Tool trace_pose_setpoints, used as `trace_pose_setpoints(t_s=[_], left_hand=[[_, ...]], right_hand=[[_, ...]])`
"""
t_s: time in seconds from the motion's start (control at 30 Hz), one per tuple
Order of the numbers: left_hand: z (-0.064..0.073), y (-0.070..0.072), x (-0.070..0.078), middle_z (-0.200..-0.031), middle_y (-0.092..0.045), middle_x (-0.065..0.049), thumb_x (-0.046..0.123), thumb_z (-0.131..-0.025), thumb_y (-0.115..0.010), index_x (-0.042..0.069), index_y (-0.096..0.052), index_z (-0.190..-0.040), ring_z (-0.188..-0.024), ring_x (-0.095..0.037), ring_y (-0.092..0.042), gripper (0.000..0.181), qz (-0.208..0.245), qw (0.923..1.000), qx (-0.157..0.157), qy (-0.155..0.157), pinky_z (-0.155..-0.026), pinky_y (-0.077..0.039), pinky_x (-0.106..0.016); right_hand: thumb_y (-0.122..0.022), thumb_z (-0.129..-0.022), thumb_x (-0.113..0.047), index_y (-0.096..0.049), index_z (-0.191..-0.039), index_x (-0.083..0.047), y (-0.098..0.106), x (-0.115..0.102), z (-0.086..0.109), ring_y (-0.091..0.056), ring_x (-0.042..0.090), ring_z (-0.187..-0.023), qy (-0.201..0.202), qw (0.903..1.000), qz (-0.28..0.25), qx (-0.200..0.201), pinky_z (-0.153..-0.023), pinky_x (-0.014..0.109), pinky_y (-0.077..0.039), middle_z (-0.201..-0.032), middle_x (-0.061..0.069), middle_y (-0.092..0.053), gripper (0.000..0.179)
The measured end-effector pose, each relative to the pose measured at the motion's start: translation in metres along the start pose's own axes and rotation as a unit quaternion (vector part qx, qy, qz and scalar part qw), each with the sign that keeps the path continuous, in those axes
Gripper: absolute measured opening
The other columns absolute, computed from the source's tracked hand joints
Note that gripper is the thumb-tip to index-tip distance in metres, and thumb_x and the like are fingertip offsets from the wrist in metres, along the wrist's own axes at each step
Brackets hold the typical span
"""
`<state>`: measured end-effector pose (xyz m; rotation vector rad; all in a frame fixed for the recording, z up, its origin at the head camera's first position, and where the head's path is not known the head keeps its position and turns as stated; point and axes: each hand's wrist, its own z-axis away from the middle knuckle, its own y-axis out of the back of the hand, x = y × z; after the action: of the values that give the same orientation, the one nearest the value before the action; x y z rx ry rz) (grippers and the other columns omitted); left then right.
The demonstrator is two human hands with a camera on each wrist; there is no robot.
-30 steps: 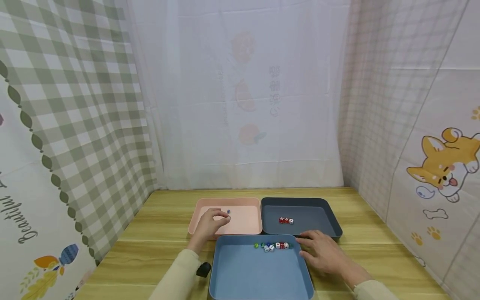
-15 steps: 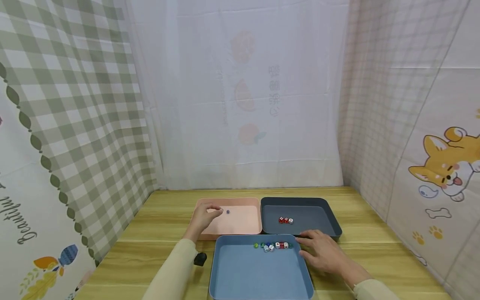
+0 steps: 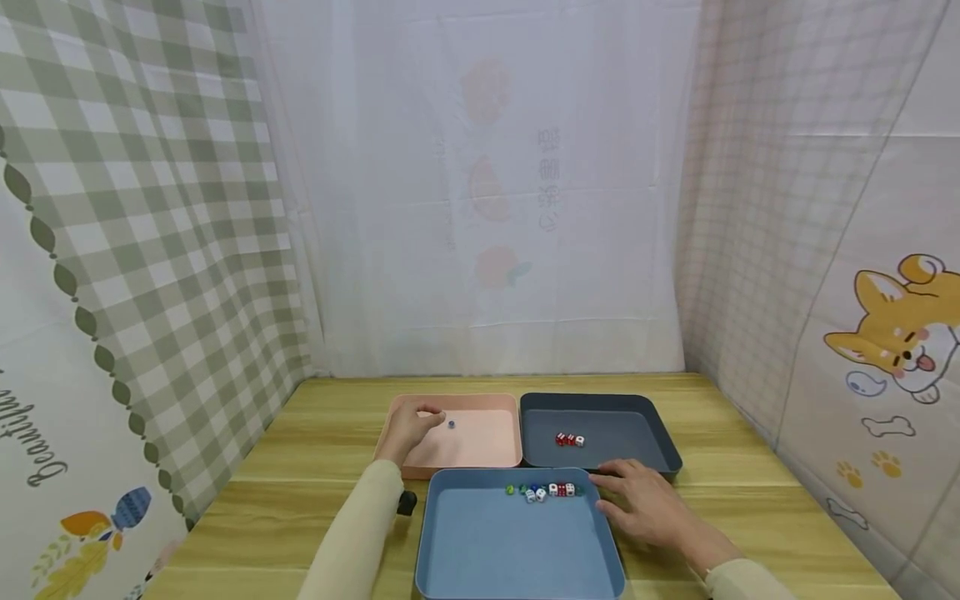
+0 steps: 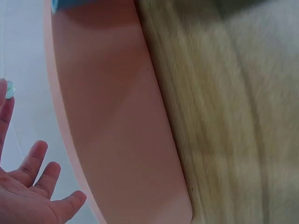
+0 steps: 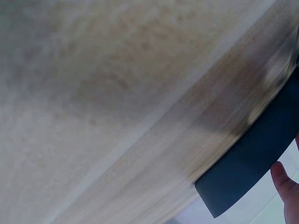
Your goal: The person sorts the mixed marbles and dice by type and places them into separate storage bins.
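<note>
My left hand (image 3: 408,427) is over the left part of the pink tray (image 3: 487,450). In the left wrist view, its thumb and forefinger pinch a small pale green die (image 4: 10,89), partly covered by the fingertips. A small blue die (image 3: 452,424) lies on the tray floor just right of those fingertips. My right hand (image 3: 641,504) rests by the upper right corner of the blue tray (image 3: 517,554), fingers loosely extended toward its rim and the dark tray. Several dice (image 3: 553,491), white, red, green and blue, sit along the far side of the blue tray.
Beside the pink tray stands a dark grey tray (image 3: 615,442) holding red dice (image 3: 566,440) and a white die (image 3: 580,441). All the trays stand on a wood-grain table (image 3: 262,517). Curtains (image 3: 495,350) enclose the back and sides.
My left hand has shifted left within the pink tray, away from the blue die, then slightly back toward it. The right hand has stayed in place.
</note>
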<state>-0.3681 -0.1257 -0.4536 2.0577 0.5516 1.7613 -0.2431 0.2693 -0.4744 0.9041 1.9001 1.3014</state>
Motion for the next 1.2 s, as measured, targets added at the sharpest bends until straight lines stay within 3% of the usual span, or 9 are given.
trace_pose_setpoints(t_s=[0.3, 0.57, 0.97, 1.2], left_hand=[[-0.011, 0.0, -0.01, -0.113, -0.067, -0.007, 0.016, -0.092, -0.072, 0.009, -0.075, -0.1, -0.1, -0.026, -0.06, 0.011, -0.018, 0.9995, -0.004, 0.027, -0.078, -0.052, -0.041], [-0.013, -0.007, -0.017, -0.097, -0.069, -0.003, 0.016, -0.09, -0.075, 0.011, -0.074, -0.09, -0.08, -0.021, -0.058, 0.005, -0.042, 0.9989, -0.006, 0.018, -0.069, -0.05, -0.035], [-0.007, -0.008, -0.014, -0.113, -0.069, -0.009, 0.013, -0.092, -0.071, 0.004, -0.075, -0.106, -0.095, -0.023, -0.063, 0.017, -0.024, 0.9994, -0.003, 0.026, -0.08, -0.052, -0.042], [-0.009, -0.005, -0.014, -0.113, -0.069, -0.01, 0.012, -0.093, -0.071, 0.002, -0.074, -0.108, -0.093, -0.023, -0.063, 0.019, -0.034, 0.9994, -0.004, 0.01, -0.077, -0.053, -0.04]], right_hand=[[-0.066, -0.095, -0.035, -0.069, -0.127, -0.012, 0.001, -0.002, 0.001, -0.056, 0.033, -0.112, 0.006, 1.0, 0.005, 0.006, -0.089, 0.059, -0.046, -0.124, 0.009, -0.062, 0.04], [-0.065, -0.095, -0.037, -0.069, -0.128, -0.015, -0.001, 0.0, -0.001, -0.056, 0.031, -0.113, -0.001, 0.9999, 0.011, -0.003, -0.091, 0.057, -0.046, -0.125, 0.007, -0.061, 0.04], [-0.066, -0.094, -0.035, -0.069, -0.128, -0.014, 0.0, -0.001, 0.001, -0.056, 0.032, -0.114, -0.003, 0.9999, 0.013, -0.002, -0.091, 0.058, -0.046, -0.125, 0.008, -0.061, 0.04], [-0.066, -0.094, -0.035, -0.069, -0.128, -0.013, 0.002, -0.002, 0.001, -0.056, 0.033, -0.114, -0.007, 0.9999, 0.01, -0.006, -0.092, 0.059, -0.045, -0.125, 0.008, -0.061, 0.04]])
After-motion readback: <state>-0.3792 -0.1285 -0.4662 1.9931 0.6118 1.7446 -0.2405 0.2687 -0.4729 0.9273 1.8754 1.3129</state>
